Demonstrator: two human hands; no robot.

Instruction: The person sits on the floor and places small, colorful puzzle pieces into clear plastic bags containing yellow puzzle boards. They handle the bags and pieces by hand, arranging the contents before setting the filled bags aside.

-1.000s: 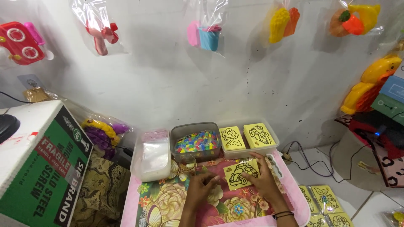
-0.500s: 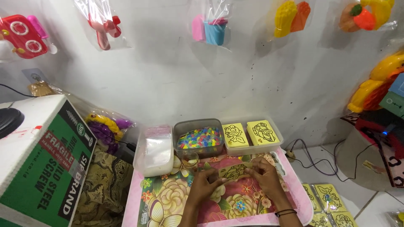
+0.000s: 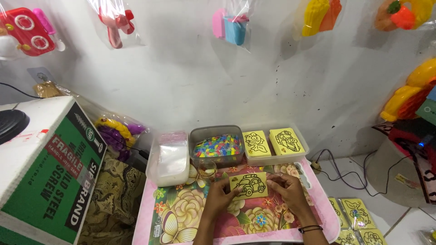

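Head view shows the left hand (image 3: 221, 196) and right hand (image 3: 289, 193) pinching opposite edges of a yellow car-outline card (image 3: 248, 185), held just above the floral mat (image 3: 181, 213), near a clear tub of coloured beads (image 3: 217, 146).

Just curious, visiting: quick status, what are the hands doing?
Left hand, right hand: both gripping yellow car-picture card. Held over floral tray. Bead tub behind; nothing in the way.

Bright, even light from above. Soft shadows under bagged toys (image 3: 230, 28) on wall (image 3: 181, 81). Glare on plastic bags at 12 o'clock. Wide-angle bend at 3 and 9 o'clock edges; centre sharp.
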